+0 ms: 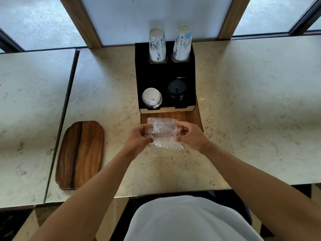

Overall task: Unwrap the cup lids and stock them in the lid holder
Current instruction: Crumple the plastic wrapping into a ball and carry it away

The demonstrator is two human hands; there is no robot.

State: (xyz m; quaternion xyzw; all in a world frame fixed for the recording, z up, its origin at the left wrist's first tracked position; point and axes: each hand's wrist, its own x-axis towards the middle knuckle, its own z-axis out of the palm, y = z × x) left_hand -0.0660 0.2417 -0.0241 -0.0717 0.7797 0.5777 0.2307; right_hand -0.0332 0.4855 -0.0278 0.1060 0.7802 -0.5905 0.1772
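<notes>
While both hands' fingers curl — left hand [141,134], right hand [188,134] — clear wrapper [163,131] stretches between; pinched.

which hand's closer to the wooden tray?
Left. The left hand grips the clear plastic wrapper just right of the wooden tray; the right hand grips the wrapper's far side, further from the tray.

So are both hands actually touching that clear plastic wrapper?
Touching. The head view shows the left hand and the right hand each pinching a side of the plastic wrapper, fingers curled over its edges.
</notes>
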